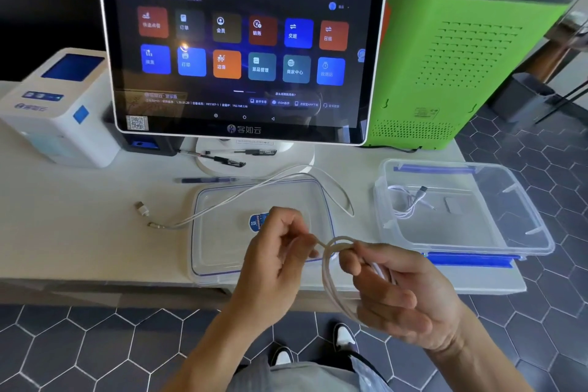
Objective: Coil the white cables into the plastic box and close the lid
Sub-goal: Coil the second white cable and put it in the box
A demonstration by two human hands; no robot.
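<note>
The right hand (pixel 393 293) grips a loop of white cable (pixel 331 277) in curled fingers, in front of the lid (pixel 222 251) and just off the table (pixel 79 226) edge. The left hand (pixel 276 251) pinches the same cable where it leaves the loop, above the lid's near edge. From there the cable runs back across the lid (its plug ends lie on the table left of the lid). The plastic box (pixel 515 232) stands open right of the lid, a second coiled cable (pixel 409 200) inside. Behind the lid stands a monitor (pixel 241 48).
</note>
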